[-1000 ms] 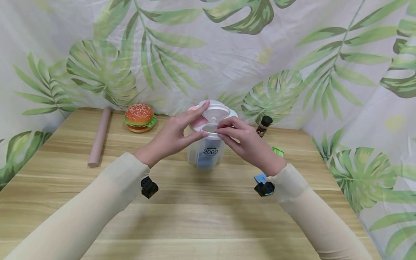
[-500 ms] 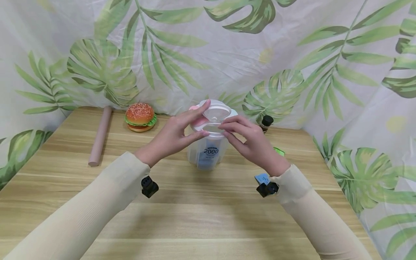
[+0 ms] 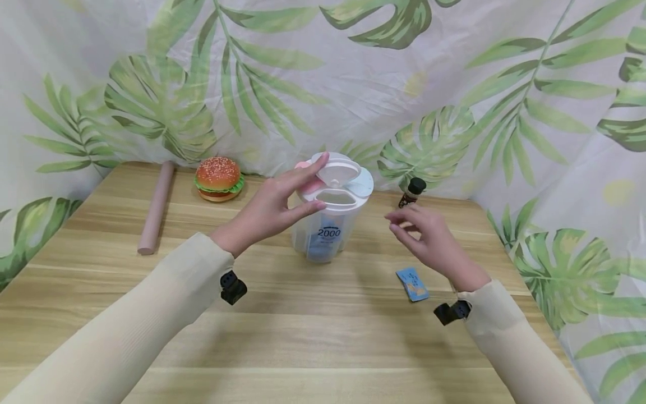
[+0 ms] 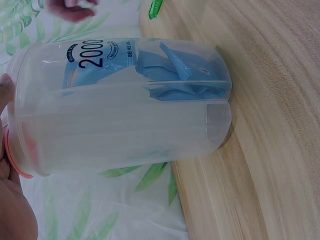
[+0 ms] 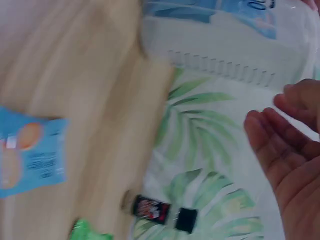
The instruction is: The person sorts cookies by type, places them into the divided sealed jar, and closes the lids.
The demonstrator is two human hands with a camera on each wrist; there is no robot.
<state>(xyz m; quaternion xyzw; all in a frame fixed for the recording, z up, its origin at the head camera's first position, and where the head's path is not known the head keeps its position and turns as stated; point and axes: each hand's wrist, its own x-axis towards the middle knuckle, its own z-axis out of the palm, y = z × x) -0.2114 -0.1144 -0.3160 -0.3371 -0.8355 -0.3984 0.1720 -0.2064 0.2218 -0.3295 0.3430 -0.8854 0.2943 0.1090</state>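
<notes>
Head view: I'm seeing the left hand (image 3: 270,210) gripping the container (image 3: 330,224) under it, the right hand (image 3: 431,241) hanging empty near a blue packet (image 3: 413,284). Left wrist: more packets (image 4: 185,72) are lying inside. Right wrist: pinching the blue packet's edge, container braced, should work.

Left hand (image 3: 267,210) spread, thumb apart; right hand (image 3: 431,238) loosely curled.

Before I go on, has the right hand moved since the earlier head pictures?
Yes. In the head view, the right hand has moved away from the container, rightward and somewhat down the picture.
</notes>
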